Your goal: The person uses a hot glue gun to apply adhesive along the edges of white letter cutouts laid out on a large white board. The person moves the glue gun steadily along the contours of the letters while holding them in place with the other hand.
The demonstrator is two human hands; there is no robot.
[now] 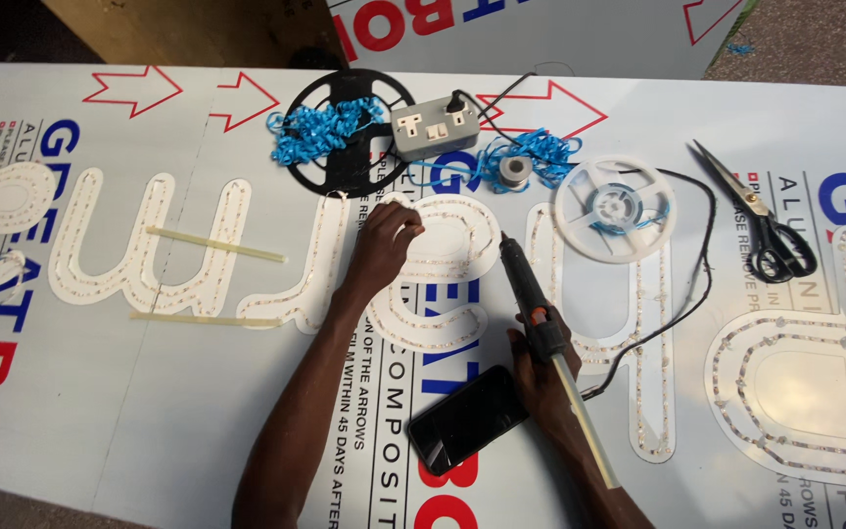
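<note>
Head view shows the left hand point(384, 245), fingers bunched narrow, pressing on the light strip point(443, 257) lining a white cut-out letter on the desk point(149, 411), while the right hand point(540, 377) grips a black glue gun point(529, 289), nozzle near that letter, a dark phone point(467, 418) lying just beside it.

Head camera, looking steeply down, close over panel point(149, 411)

White printed panel desk point(100, 411) carries: scissors point(761, 220), black phone point(467, 418), power strip point(435, 127), white reel point(615, 209), black reel point(345, 132), solder spool point(514, 171), two glue sticks point(215, 245), blue strip tangle point(320, 132).
</note>
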